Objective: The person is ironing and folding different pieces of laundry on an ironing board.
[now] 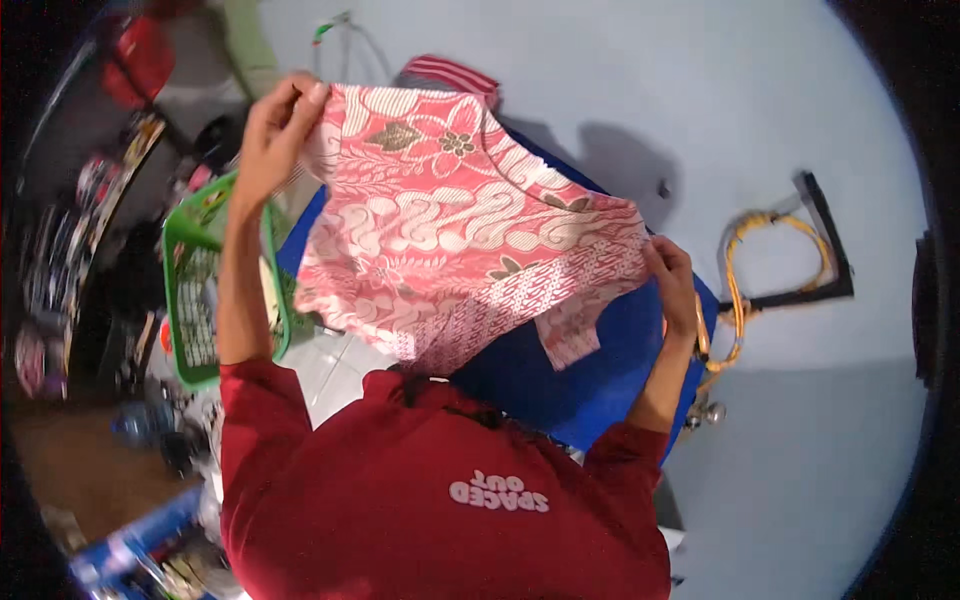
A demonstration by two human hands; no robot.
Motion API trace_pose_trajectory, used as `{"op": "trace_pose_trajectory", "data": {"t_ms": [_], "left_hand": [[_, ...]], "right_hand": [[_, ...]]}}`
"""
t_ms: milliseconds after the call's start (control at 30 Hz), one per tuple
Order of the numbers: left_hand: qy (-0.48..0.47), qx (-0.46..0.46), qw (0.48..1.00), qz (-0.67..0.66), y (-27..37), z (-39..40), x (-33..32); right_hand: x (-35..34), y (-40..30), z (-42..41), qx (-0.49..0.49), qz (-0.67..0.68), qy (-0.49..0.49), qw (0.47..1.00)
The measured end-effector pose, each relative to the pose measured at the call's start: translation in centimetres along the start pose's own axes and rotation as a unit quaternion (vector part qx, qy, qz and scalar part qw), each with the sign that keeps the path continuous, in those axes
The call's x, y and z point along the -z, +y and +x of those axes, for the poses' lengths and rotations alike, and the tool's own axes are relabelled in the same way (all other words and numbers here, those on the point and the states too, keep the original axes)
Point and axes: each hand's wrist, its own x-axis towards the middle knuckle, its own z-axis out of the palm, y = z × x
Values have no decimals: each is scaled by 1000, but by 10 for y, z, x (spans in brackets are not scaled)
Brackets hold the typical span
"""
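Observation:
A pink and white batik-patterned shirt (450, 210) with flowers and leaves hangs spread out between my two hands. My left hand (283, 127) pinches it at the upper left, near the shoulder or sleeve. At the other shoulder end, my right hand (673, 274) grips the fabric, lower than the left. The curved neckline runs between them, and one sleeve dangles below my right hand. Beneath the shirt lies a blue surface (585, 382), partly covered by it.
Left of the shirt stands a green plastic basket (174, 300) with things inside. A folded red-striped cloth (450, 71) lies beyond the shirt. A coiled yellow cord (739, 292) hangs by a black bracket (832, 255) at right. Cluttered shelves (105, 217) line the far left.

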Motion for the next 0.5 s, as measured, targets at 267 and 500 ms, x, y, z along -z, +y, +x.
{"op": "trace_pose_trajectory", "data": {"t_ms": [267, 500], "left_hand": [[-278, -215, 936, 0, 35, 148, -149], [-326, -329, 882, -86, 72, 159, -404]], "right_hand": [[54, -28, -199, 2, 38, 366, 930], [92, -69, -306, -82, -275, 599, 747]]}}
